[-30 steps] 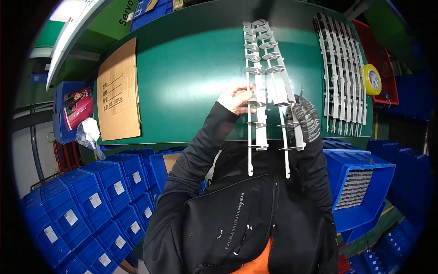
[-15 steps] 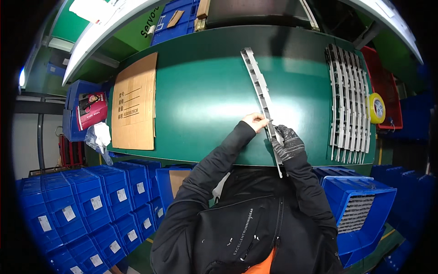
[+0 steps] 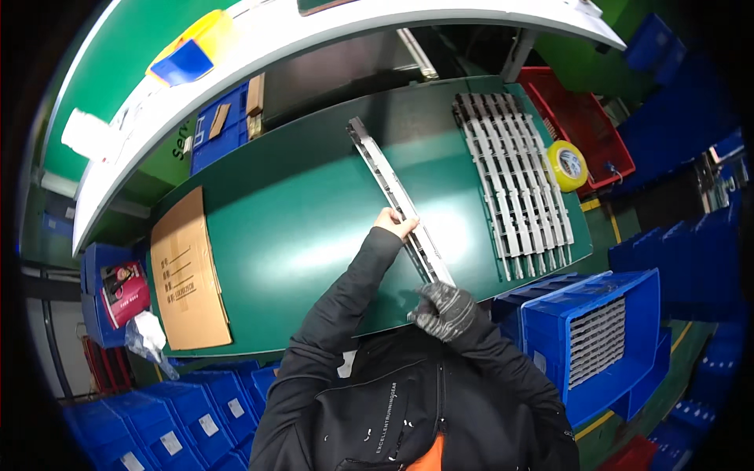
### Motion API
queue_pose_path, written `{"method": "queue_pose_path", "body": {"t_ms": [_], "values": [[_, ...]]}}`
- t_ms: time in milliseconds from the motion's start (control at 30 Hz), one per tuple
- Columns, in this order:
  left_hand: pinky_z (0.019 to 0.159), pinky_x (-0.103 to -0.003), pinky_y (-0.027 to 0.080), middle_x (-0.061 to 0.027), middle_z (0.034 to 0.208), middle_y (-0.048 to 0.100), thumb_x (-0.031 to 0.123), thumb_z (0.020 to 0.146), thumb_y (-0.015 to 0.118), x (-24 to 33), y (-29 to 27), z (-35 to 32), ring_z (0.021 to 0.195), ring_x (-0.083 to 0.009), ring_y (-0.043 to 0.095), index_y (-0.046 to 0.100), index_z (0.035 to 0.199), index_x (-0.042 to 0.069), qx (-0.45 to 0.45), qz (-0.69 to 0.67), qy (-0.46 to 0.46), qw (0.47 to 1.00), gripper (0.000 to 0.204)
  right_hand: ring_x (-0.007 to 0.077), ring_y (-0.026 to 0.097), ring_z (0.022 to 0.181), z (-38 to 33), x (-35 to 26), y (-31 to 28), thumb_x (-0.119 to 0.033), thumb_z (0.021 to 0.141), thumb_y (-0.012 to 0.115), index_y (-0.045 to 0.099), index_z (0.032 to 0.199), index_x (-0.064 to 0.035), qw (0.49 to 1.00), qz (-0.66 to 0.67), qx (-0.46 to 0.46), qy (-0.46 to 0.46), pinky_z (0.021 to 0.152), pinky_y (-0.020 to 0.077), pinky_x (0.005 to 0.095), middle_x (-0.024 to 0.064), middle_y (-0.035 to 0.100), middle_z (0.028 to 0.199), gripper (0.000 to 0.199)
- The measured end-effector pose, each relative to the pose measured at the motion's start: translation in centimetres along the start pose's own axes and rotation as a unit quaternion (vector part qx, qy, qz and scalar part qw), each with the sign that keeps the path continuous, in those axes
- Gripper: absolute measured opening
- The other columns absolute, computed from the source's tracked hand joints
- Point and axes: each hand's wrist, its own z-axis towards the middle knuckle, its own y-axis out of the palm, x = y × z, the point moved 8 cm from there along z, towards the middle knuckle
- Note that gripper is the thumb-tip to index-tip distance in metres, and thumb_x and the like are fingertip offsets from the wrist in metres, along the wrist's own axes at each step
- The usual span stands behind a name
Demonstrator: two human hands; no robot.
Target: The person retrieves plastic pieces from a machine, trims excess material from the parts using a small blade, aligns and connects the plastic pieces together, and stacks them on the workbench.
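Observation:
A long, narrow grey-white slotted strip (image 3: 388,177) lies aslant across the green table, its dark end pointing away from me. My left hand (image 3: 397,223), bare, pinches it at its lower half, thumb on its right edge. At the strip's near end is my right hand (image 3: 442,312), in a dark patterned glove with the fingers curled; whether it grips the strip's end or something small is hidden. To the right, several similar strips (image 3: 518,184) lie side by side in a row.
Beside the row of strips sits a yellow tape roll (image 3: 567,166), near a red crate (image 3: 585,129). A blue bin (image 3: 577,408) at my right holds stacked grey strips. Flat cardboard (image 3: 184,275) lies on the table's left part. Blue bins (image 3: 169,416) are stacked at lower left.
My view has swung to the right. My right hand has moved down the strip to its near end, while the left still pinches the strip.

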Motion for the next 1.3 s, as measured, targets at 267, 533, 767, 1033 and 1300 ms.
{"method": "queue_pose_path", "body": {"t_ms": [267,533,767,1033,1300], "values": [[0.048,-0.029,0.046,-0.0124,0.061,0.055,0.036,0.062,0.068,1.1,10.0,9.7,0.052,-0.0189,0.055,0.048,0.075,-0.002,-0.028,0.21,0.055,0.976,0.045,0.0243,0.055,0.074,-2.1,9.1,3.6,-0.023,0.077,0.058,0.053,0.096,-0.0002,0.997,-0.036,0.013,0.071,0.068,0.0433,0.0304,0.0143,0.057,0.083,0.031],[0.073,-0.034,0.044,-0.0222,0.084,0.057,0.048,0.06,0.064,4.9,14.5,8.4,0.081,-0.0307,0.056,0.052,0.089,-0.007,-0.07,0.276,0.072,0.956,0.062,0.0289,0.055,0.077,-3.2,16.8,4.2,-0.036,0.076,0.055,0.056,0.091,-0.0032,0.928,0.147,-0.017,0.343,0.069,0.0425,0.0338,0.0151,0.058,0.084,0.036],[0.083,-0.036,0.041,-0.0248,0.104,0.051,0.051,0.061,0.061,5.2,15.2,8.3,0.097,-0.0336,0.051,0.045,0.105,-0.009,-0.125,0.294,0.055,0.946,0.076,0.0149,0.052,0.06,-3.3,15.1,3.2,-0.025,0.079,0.056,0.056,0.088,-0.0018,0.927,0.217,0.059,0.299,0.055,0.0414,0.028,0.0062,0.056,0.069,0.025],[0.089,-0.045,0.033,-0.0189,0.116,0.04,0.049,0.066,0.058,8.3,8.8,4.4,0.11,-0.0297,0.039,0.042,0.113,0.0,-0.074,0.526,0.07,0.845,0.07,0.0089,0.044,0.04,-3.7,16.6,4.3,-0.024,0.079,0.057,0.056,0.076,-0.0035,0.871,0.365,0.088,0.317,0.037,0.036,0.0221,0.0035,0.053,0.056,0.021],[0.093,-0.061,0.014,-0.013,0.136,0.016,0.052,0.069,0.056,5.8,3.8,4.0,0.125,-0.0297,0.016,0.02,0.13,0.007,-0.119,0.724,-0.04,0.678,0.084,0.0086,0.046,0.042,-3.3,17.6,4.4,-0.02,0.081,0.053,0.055,0.079,-0.004,0.85,0.39,0.113,0.337,0.035,0.0347,0.0209,0.003,0.054,0.06,0.016]]}}
